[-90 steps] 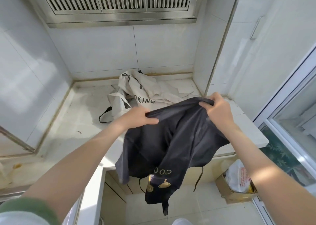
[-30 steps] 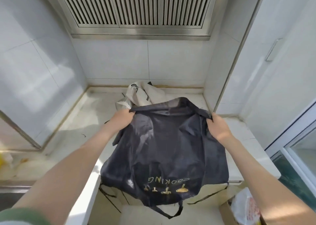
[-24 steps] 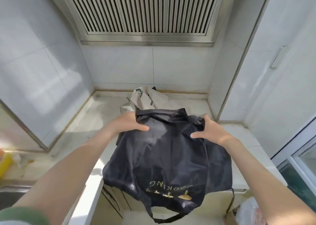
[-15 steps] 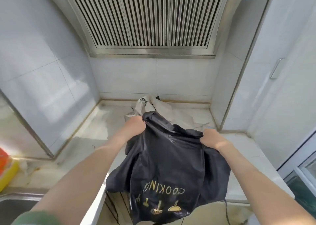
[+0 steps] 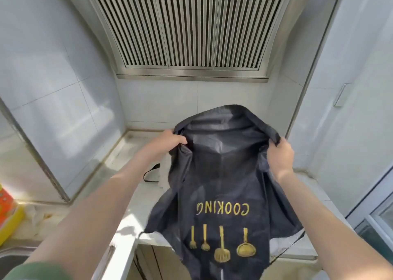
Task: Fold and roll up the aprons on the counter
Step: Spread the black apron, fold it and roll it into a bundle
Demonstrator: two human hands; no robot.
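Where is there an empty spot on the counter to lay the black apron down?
The bare counter between the left wall and the left hand looks free, and a strip by the right hand. Under the black apron it is crowded: a pale cloth and a black strap lie there.

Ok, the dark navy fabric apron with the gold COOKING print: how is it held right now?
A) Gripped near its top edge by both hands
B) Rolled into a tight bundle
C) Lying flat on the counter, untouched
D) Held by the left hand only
A: the left hand and right hand each grip the top of the dark navy fabric apron, whose printed end drapes over the white stone counter.
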